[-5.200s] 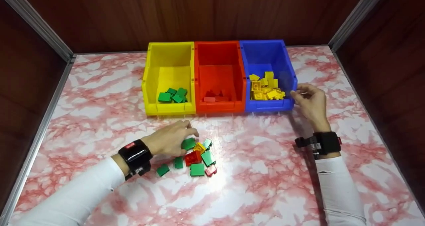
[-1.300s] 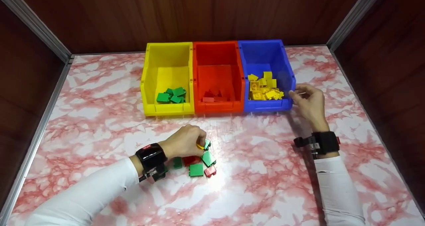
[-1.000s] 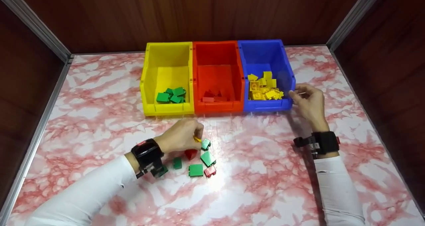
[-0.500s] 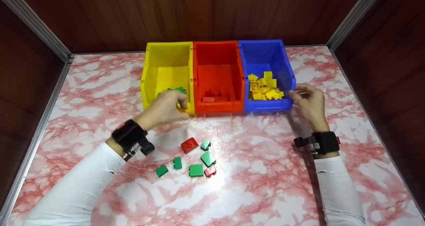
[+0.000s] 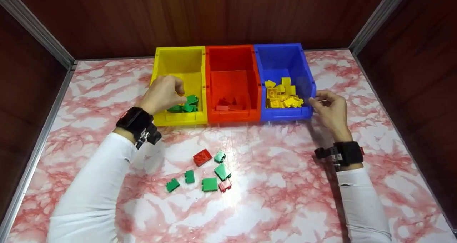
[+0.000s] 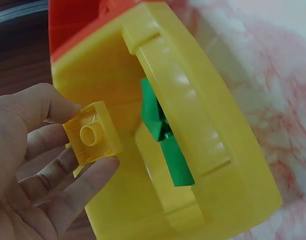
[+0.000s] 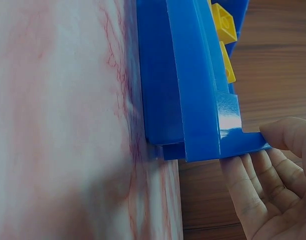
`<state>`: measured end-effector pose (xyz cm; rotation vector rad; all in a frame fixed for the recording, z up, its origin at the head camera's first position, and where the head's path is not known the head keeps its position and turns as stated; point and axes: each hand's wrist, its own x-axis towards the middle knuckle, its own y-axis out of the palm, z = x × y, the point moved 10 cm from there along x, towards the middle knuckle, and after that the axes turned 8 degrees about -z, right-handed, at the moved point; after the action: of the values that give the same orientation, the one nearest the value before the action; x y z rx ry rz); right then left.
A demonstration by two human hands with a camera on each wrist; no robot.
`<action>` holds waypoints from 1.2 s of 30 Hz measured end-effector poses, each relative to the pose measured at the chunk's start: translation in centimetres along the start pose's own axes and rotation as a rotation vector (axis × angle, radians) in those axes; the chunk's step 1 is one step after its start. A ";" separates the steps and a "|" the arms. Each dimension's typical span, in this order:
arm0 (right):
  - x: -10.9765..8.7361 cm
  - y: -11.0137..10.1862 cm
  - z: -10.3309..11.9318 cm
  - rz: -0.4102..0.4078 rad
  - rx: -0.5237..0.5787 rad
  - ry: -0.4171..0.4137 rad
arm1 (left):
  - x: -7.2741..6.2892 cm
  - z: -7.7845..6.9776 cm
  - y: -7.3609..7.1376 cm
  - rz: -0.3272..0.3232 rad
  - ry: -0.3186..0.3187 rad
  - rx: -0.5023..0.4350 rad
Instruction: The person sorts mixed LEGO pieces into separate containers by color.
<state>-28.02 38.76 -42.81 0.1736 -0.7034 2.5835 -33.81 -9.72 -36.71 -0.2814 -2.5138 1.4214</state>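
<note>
My left hand (image 5: 163, 94) is over the yellow bin (image 5: 186, 120), pinching a yellow toy brick (image 6: 94, 134) between thumb and fingers. In the left wrist view the brick's hollow underside faces the camera. Below the hand, green bricks (image 5: 192, 100) lie in the yellow bin. My right hand (image 5: 332, 109) grips the side rim of the blue bin (image 7: 202, 90), thumb on one face and fingers on the other. Yellow bricks (image 5: 282, 95) are heaped in the blue bin. Between these two stands the red bin (image 5: 234, 115), with a few red bricks (image 5: 232, 104) at its front.
Nearer on the marbled table (image 5: 271, 200) lie a red brick (image 5: 202, 157), a smaller red brick (image 5: 225, 185), and several green bricks, one of them (image 5: 209, 184) at the front. Wooden panels (image 5: 214, 18) with metal edging close off the back and sides.
The left hand has picked the yellow brick out of the loose pile and carried it back to the yellow bin. A red brick in the pile has shifted and turned. The right hand stays put.
</note>
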 end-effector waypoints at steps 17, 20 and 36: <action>-0.1 0.0 0.4 0.001 0.015 -0.009 | 3.2 -1.9 -1.3 -0.052 -0.004 -0.017; -0.1 0.0 0.3 0.007 0.016 0.004 | 3.9 -4.1 -1.8 -0.077 0.026 -0.030; 0.0 0.1 0.0 0.019 -0.007 0.007 | 5.8 -21.0 7.1 0.004 0.329 -0.085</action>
<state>-28.12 38.67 -42.88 0.1567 -0.7151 2.5983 -32.74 12.58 -31.69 -0.4923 -2.3061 1.1614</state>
